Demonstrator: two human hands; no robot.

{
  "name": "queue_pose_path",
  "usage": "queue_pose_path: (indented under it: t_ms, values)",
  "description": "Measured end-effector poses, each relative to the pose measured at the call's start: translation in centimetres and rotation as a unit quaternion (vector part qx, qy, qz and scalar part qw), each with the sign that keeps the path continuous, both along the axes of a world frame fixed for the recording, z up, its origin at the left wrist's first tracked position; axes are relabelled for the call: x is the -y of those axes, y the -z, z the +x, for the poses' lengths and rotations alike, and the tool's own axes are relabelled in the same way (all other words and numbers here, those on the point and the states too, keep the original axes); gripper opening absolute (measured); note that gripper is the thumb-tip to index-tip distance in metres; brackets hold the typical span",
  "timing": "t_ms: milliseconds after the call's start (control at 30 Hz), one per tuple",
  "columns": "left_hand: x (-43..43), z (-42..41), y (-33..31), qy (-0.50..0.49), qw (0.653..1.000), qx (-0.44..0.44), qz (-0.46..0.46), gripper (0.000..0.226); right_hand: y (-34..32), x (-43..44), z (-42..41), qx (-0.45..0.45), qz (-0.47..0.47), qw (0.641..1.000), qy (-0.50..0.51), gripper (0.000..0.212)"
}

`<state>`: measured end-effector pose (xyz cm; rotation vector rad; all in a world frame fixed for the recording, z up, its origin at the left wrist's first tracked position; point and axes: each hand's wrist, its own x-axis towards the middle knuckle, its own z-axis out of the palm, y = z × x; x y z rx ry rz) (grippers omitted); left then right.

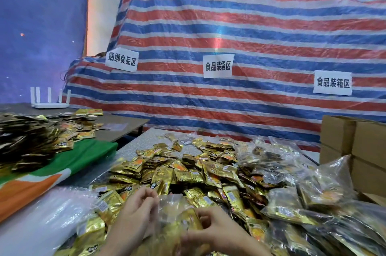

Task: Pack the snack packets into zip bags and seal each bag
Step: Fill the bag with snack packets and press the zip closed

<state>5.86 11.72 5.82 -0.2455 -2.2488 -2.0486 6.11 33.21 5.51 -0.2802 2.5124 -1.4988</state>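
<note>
Down at the bottom centre of the frame, both hands are closed on one clear zip bag (173, 212) with gold snack packets (188, 174) showing through its plastic. The left hand (137, 212), lower centre-left, pinches the bag's upper left edge between curled fingers and thumb. The right hand (211, 228), just to its right, grips the bag's lower right part, with the fingers folded over a gold packet inside. The bag is blurred, so whether its strip is sealed cannot be told.

Loose gold packets lie heaped across the speckled bench (135, 143) from the centre of the frame down to the hands. Filled clear bags (292, 203) are piled at the lower right, touching the heap. Cardboard boxes (355, 151) stand at the right edge. A second mound of dark and gold packets (27, 141) sits at the left on a green and orange cloth (83, 157). A white router (50, 99) stands on the far left bench. A red, white and blue striped tarp (229, 26) fills the background, carrying three white paper labels (218, 66).
</note>
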Motion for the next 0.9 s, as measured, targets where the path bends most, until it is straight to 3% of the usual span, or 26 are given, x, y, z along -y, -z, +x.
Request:
queue_pose_path:
  t_ms: [100, 167, 233, 300, 400, 567, 667, 833, 900]
  values:
    - [0.5, 0.2, 0.1, 0.018, 0.998, -0.034, -0.039, 0.016, -0.8, -0.5, 0.0, 0.031, -0.036, 0.998, 0.048, 0.046]
    - [0.7, 1.1, -0.4, 0.061, 0.991, -0.031, -0.111, 0.040, -1.2, -0.7, 0.3, 0.048, -0.066, 0.996, 0.045, 0.045]
    - [0.8, 1.8, -0.7, 0.082, 0.981, -0.011, -0.178, 0.060, -1.7, -0.8, 0.6, 0.038, -0.088, 0.995, 0.035, 0.028]
    - [0.6, 1.8, -0.6, 0.062, 0.975, -0.017, -0.212, 0.045, -2.3, -0.7, 1.1, 0.018, -0.089, 0.995, 0.046, 0.034]
    - [0.4, 1.6, -0.7, 0.036, 0.981, -0.018, -0.192, 0.005, -3.0, -0.5, 1.5, -0.003, -0.061, 0.995, 0.083, 0.050]
    - [0.1, 1.8, -1.7, 0.077, 0.993, 0.044, -0.072, 0.017, -4.6, -0.9, 2.3, 0.018, -0.100, 0.992, 0.078, 0.045]
    - [-0.1, 2.4, -2.6, 0.092, 0.994, 0.039, -0.038, 0.029, -5.8, -1.0, 3.0, 0.047, -0.124, 0.988, 0.075, 0.040]
    - [-0.7, 3.0, -3.0, 0.063, 0.994, -0.030, -0.082, 0.043, -6.9, -0.7, 3.7, 0.009, -0.160, 0.983, 0.089, 0.056]
    - [-0.9, 3.2, -3.0, 0.044, 0.992, -0.058, -0.105, 0.037, -7.3, -0.8, 3.9, -0.023, -0.161, 0.982, 0.099, 0.046]
